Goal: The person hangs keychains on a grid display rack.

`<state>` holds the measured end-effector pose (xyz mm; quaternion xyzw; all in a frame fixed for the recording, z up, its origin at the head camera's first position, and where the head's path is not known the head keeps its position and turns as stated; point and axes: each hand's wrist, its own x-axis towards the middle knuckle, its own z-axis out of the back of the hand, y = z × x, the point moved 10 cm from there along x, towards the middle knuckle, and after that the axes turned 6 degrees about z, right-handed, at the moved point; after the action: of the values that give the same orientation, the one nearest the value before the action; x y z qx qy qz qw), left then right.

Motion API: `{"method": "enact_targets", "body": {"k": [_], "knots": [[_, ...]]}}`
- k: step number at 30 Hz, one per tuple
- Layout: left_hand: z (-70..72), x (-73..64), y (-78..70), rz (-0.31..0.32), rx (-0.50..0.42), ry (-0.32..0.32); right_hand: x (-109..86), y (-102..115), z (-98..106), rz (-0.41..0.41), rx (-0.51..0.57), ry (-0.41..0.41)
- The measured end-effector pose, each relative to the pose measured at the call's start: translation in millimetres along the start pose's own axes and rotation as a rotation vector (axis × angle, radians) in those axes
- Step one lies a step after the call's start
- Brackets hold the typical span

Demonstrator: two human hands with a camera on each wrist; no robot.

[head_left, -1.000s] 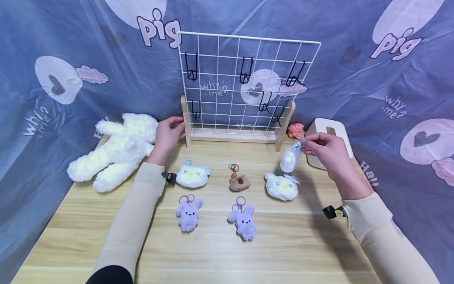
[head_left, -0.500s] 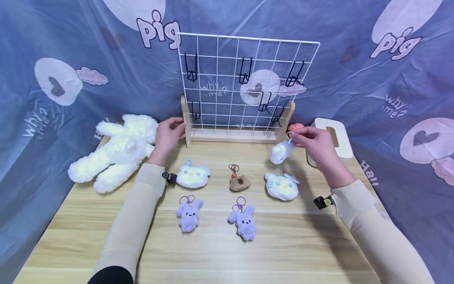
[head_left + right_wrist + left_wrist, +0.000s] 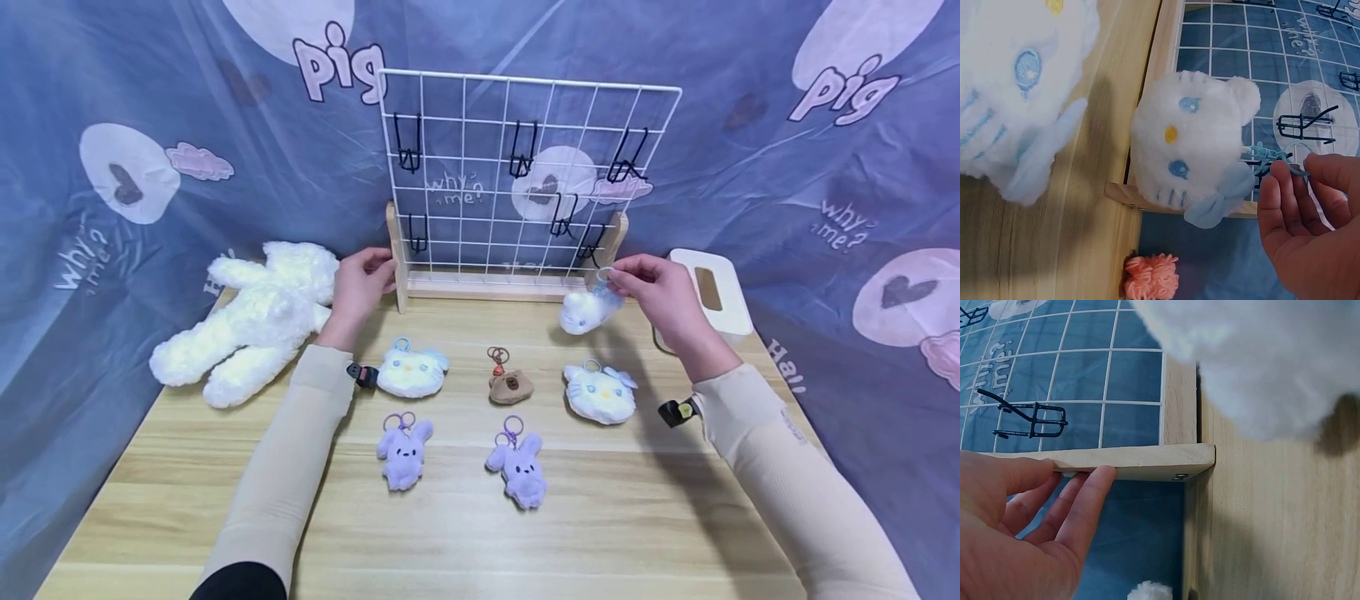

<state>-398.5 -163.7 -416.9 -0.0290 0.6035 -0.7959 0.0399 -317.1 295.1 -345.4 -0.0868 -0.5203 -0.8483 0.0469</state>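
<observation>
My right hand (image 3: 660, 296) pinches the ring of a white plush cat keychain (image 3: 1188, 137) with a blue bow. The keychain (image 3: 588, 310) hangs in front of the rack's right post, its face turned sideways in the head view. My left hand (image 3: 363, 287) holds the left wooden post (image 3: 1141, 457) of the white wire grid rack (image 3: 487, 179), thumb on one side and fingertips on the other. Black hooks (image 3: 522, 154) hang from the grid, and one hook (image 3: 1300, 127) is close to my right fingertips in the right wrist view.
Two white cat keychains (image 3: 411, 372) (image 3: 600, 393), a brown keychain (image 3: 512, 387) and two purple rabbit keychains (image 3: 405, 458) (image 3: 522, 475) lie on the wooden table (image 3: 450, 550). A white plush toy (image 3: 262, 321) lies left, a white box (image 3: 731, 292) right. Coral yarn (image 3: 1152, 277) sits beside the rack.
My right hand has moved left and slightly up, carrying the cat keychain from beside the box toward the rack's right post. My left hand stays on the left post.
</observation>
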Motion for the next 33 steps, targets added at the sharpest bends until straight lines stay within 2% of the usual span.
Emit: {"method": "enact_targets", "body": {"k": [16, 23, 33], "knots": [[-0.6, -1.2, 0.7, 0.003, 0.002, -0.009, 14.8, -7.5, -6.0, -0.017, -0.034, 0.002], [-0.6, 0.4, -1.1, -0.01, -0.004, -0.004, 22.2, -17.3, -10.1, -0.052, 0.024, 0.002], [0.7, 1.4, -0.4, -0.009, -0.009, -0.011, 32.8, -25.4, -14.3, -0.068, 0.051, -0.008]]}}
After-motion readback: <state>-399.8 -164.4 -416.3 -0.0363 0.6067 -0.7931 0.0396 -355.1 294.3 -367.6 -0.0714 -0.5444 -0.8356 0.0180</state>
